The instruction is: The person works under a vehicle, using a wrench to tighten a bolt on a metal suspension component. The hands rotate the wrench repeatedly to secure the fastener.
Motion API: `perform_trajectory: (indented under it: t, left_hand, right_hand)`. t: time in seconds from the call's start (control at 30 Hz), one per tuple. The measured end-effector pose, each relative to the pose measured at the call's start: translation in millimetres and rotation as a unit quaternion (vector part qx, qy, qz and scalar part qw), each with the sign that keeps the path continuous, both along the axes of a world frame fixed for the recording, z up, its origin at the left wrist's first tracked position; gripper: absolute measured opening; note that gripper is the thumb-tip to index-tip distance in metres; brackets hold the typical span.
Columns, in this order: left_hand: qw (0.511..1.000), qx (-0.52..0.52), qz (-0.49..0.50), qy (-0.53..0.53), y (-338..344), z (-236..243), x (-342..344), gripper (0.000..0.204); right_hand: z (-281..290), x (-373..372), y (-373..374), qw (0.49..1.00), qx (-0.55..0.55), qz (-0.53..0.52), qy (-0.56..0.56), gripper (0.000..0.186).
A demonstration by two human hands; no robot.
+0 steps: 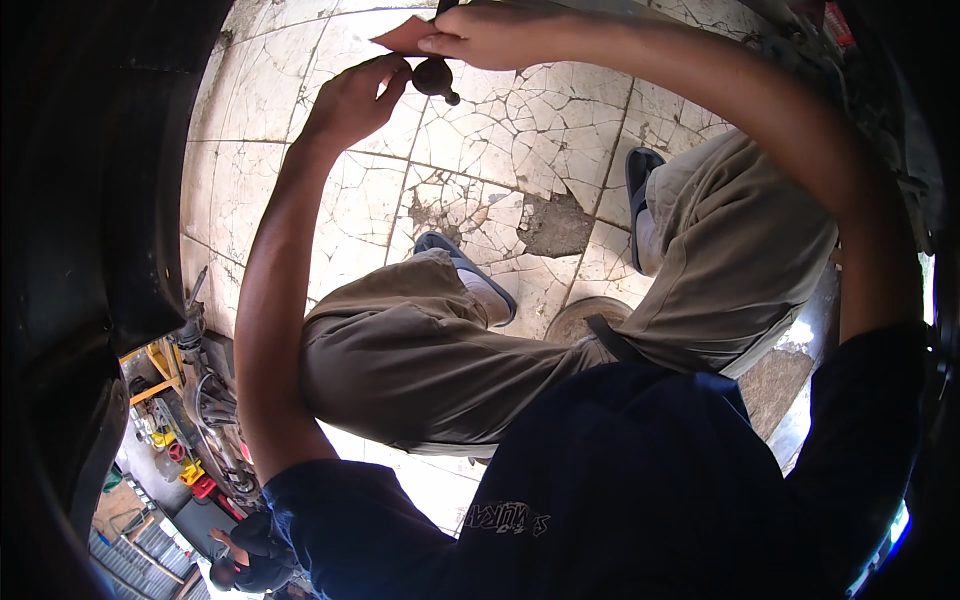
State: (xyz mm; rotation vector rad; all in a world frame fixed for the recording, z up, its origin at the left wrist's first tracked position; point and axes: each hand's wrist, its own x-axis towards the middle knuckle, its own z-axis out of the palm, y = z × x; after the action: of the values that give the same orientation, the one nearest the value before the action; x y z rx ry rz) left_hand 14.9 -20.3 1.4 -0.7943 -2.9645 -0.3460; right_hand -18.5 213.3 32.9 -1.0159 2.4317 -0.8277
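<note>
At the top of the head view a dark metal part (432, 76) with a rounded end and a small stub hangs above the tiled floor. My left hand (355, 102) has its fingertips pinched at the part's left side. From the right, my right hand (498, 36) reaches over, closed, its thumb pressing a reddish-brown piece of sandpaper (404, 38) just above the rounded end. The upper portion of the part runs behind the right hand and out of the picture, so its full shape is hidden.
Below lies a cracked tile floor (480, 130) with a broken patch (556, 225). My sandalled feet stand apart on it. A large black body (130, 200) borders the left side. Tools and metal parts (210, 400) lie at lower left, where another person (250, 555) is visible.
</note>
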Motion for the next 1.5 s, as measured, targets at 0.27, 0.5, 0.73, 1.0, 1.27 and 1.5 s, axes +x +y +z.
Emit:
perform_trajectory:
  t: [0.27, 0.5, 0.73, 1.0, 1.27, 1.5]
  left_hand:
    - [0.94, 0.02, 0.12, -0.32, 11, 7, -4, 0.059]
    - [0.91, 0.077, 0.135, -0.385, 25, 14, -5, 0.069]
    - [0.889, 0.13, 0.178, -0.402, 17, 8, -8, 0.071]
    - [0.909, 0.083, 0.177, -0.368, 10, 6, -15, 0.07]
    - [0.893, -0.297, 0.116, -0.318, -41, -13, -3, 0.047]
    - [0.912, -0.199, 0.1, -0.345, -17, -6, -1, 0.049]
  right_hand:
    - [-8, -6, 10, 0.996, -0.055, -0.071, -0.013, 0.047]
    - [-3, -2, 13, 0.991, -0.128, -0.025, -0.032, 0.046]
    - [-4, 0, 15, 0.991, -0.131, -0.034, 0.004, 0.044]
    - [19, 6, 14, 0.979, -0.112, -0.005, 0.172, 0.036]
    - [-34, -1, 9, 0.847, -0.072, 0.136, 0.508, 0.031]
    - [-51, 9, 7, 0.868, 0.021, 0.153, 0.472, 0.034]
